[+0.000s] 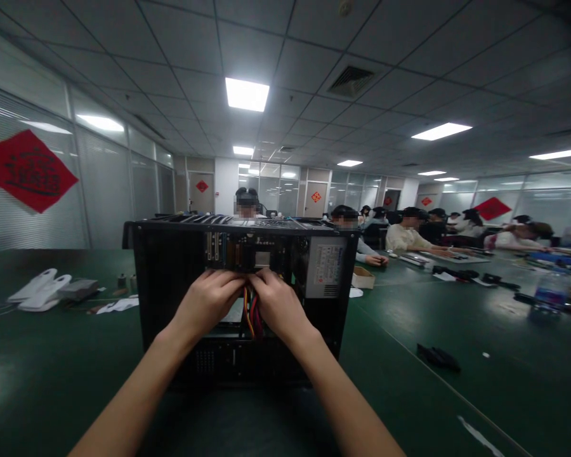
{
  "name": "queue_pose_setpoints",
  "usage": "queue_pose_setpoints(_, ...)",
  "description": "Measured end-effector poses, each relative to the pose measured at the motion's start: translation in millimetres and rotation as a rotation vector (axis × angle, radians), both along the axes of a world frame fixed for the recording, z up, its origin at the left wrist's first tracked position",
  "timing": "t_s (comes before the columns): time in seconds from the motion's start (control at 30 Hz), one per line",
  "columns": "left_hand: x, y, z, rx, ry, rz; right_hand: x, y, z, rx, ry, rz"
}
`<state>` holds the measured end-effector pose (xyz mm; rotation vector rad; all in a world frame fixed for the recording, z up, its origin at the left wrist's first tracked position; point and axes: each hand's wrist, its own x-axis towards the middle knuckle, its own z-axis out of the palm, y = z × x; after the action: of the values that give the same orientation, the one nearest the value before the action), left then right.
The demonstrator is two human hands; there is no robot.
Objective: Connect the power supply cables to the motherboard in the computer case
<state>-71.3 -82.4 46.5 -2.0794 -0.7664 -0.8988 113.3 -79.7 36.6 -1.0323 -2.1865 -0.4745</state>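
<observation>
A black computer case (pixel 245 225) stands in front of me with its side open. Both my left hand (pixel 209 295) and my right hand (pixel 278 298) reach into it, fingertips close together at the middle, below the motherboard (pixel 240 249). Their fingers are bent and pressed together; what they pinch is hidden behind them. Red, yellow and dark power cables (pixel 252 311) hang down between the two hands, close to my right palm. A silver power supply (pixel 324 266) with a label sits at the upper right inside the case.
White plastic objects (pixel 40 290) and a grey box (pixel 78 289) lie on the green table (pixel 400 374) at left. To the right are a small cardboard box (pixel 361 277), a black item (pixel 438 357) and a water bottle (pixel 551 291). Other people sit farther back.
</observation>
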Motion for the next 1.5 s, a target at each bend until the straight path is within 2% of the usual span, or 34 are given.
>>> queue_pose_setpoints(0.1,3.9,14.8,-18.6,-0.134,-0.087,-0.021,3.6,13.0,-12.1,-0.163,-0.004,-0.090)
queue_pose_setpoints(0.23,5.8,26.2,-34.8,-0.288,-0.139,-0.006,13.5,33.5,-27.2,-0.279,0.029,-0.161)
queue_pose_setpoints(0.47,6.0,36.2,-48.5,-0.533,-0.303,0.020,30.4,51.6,-38.6,-0.378,0.090,-0.171)
queue_pose_setpoints(0.63,12.4,57.6,-50.8,-0.685,-0.192,0.082,26.4,53.4,-42.6,-0.353,0.070,-0.169)
queue_pose_setpoints(0.83,24.1,75.3,-41.4,-0.704,0.056,0.099,24.1,55.5,-43.1,-0.373,0.050,-0.212)
queue_pose_setpoints(1.1,16.7,77.6,-52.6,-0.666,-0.023,0.104,24.4,52.9,-44.5,-0.364,0.042,-0.224)
queue_pose_setpoints(1.3,20.3,74.6,-51.8,-0.737,0.050,0.123,23.1,49.6,-44.9,-0.371,0.000,-0.233)
queue_pose_setpoints(1.5,20.9,74.7,-52.6,-0.697,0.061,0.148,21.9,49.6,-44.8,-0.359,-0.018,-0.248)
